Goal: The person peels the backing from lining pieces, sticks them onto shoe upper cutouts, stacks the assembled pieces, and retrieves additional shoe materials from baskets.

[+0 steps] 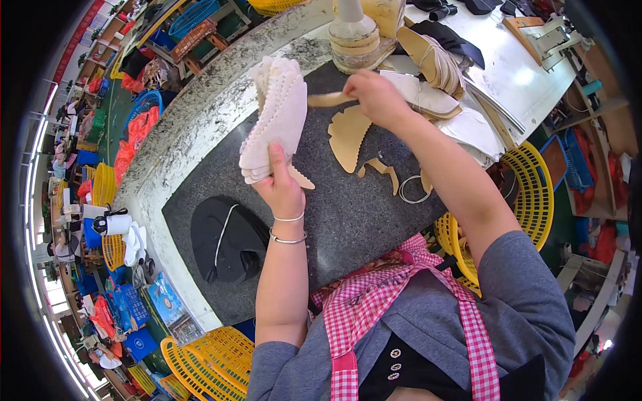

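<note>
My left hand (282, 188) is closed around the lower end of a fanned stack of white shoe-upper pieces (275, 110) with scalloped edges. A tan tip shows beneath that stack, beside my fingers. To its right, my right hand (376, 97) pinches a narrow tan strip (328, 99), slightly blurred, whose far end reaches the stack's edge. Below this hand, a tan piece with a toothed edge (349, 139) lies on the dark mat (334, 220). Nearer me are a small curved tan piece (384, 172) and a white loop (408, 198).
A crusted pale pot (353, 41) stands at the mat's far edge. Tied tan pieces (435, 63) and white pieces (420, 93) lie right of it. A corded black stack (212, 234) sits at left. Yellow baskets (538, 184) flank the table.
</note>
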The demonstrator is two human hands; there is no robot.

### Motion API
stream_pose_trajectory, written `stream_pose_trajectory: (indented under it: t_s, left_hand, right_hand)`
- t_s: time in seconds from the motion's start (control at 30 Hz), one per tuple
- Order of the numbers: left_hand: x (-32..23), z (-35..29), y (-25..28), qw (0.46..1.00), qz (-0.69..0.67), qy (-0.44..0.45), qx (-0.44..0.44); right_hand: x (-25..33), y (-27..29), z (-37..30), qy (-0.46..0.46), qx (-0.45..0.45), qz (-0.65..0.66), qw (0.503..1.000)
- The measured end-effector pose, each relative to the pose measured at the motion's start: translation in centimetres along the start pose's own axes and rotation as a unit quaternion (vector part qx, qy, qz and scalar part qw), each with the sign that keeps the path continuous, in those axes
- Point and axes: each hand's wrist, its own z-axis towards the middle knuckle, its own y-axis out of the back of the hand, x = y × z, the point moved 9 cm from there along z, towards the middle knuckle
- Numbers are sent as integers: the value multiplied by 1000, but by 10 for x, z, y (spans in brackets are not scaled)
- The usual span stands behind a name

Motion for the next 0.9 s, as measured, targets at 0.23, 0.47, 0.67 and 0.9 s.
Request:
stream_pose_trajectory:
  t_s: [0.23,0.47,0.67,0.9]
  left_hand:
    - [23,-1,-63,964,194,-115,143]
    - [20,-31,-132,827,406,-274,274]
    - [14,-45,-147,782,458,-196,376]
    - [13,-43,-118,875,334,-81,341]
  right_hand:
    - [50,21,-143,151,127,39,980]
    - [62,72,-272,-111,473,180,855]
    - [40,113,-184,-55,-26,-60,996]
    - [3,94,-240,-189,240,19,952]
